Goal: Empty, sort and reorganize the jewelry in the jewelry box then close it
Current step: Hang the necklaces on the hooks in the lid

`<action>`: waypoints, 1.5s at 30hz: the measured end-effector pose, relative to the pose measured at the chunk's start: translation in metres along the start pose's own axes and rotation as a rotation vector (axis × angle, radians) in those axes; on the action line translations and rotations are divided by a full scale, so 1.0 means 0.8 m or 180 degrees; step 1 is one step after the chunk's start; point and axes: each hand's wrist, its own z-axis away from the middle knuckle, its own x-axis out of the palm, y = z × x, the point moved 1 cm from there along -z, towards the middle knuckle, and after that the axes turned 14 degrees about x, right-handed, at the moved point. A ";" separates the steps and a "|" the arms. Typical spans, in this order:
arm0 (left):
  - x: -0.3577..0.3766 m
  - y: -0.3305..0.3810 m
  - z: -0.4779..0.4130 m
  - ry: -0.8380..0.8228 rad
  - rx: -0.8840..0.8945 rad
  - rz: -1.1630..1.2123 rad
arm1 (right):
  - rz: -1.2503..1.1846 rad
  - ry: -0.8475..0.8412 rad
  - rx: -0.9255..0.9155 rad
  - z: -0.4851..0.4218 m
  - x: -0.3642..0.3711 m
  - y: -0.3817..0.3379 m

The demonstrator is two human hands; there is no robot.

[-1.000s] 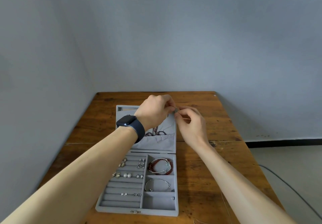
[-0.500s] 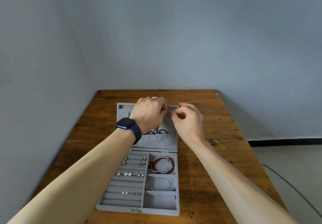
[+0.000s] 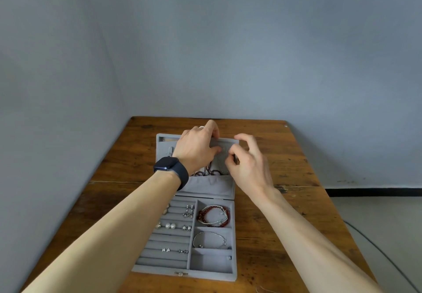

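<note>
Jewelry box (image 3: 212, 263) of grey velvet, rectangular, lies open on the brown wooden table (image 3: 285, 212), long axis running straight away from the person: compartment base nearest, flat lid (image 3: 205, 187) beyond. Both hands are at the lid's far end, the left hand (image 3: 196, 146) curling its fingers over the far rim, the right hand (image 3: 247, 162) at the lid's right edge with thumb and forefinger nipped together, on what I cannot tell. A dark red beaded necklace (image 3: 209, 173) lies at the lid's pocket just nearer than both hands, closer to the left, so I'd judge that hand better placed to lift it.
</note>
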 end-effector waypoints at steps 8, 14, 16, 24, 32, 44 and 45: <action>-0.002 0.001 0.005 -0.0207 0.0127 -0.0045 | -0.0202 -0.0593 0.0085 0.024 -0.018 0.010; -0.019 0.009 0.021 -0.0189 0.0202 -0.0280 | -0.0235 -0.0485 0.0251 0.056 -0.042 0.010; -0.028 0.019 0.034 -0.0115 0.0209 -0.0288 | -0.0160 -0.0402 0.0278 0.073 -0.054 0.007; -0.025 0.088 0.157 0.0086 -0.0024 -0.0168 | -0.0138 -0.0446 0.0561 0.179 -0.107 -0.025; 0.010 0.153 0.316 -0.0164 -0.0327 -0.0121 | -0.0116 -0.0520 0.0635 0.303 -0.146 -0.048; 0.060 0.194 0.461 0.0079 -0.0457 -0.0064 | -0.0260 -0.0323 0.1158 0.474 -0.191 -0.027; 0.065 0.194 0.465 0.0098 -0.0473 -0.0073 | -0.0332 -0.0211 0.1360 0.480 -0.195 -0.021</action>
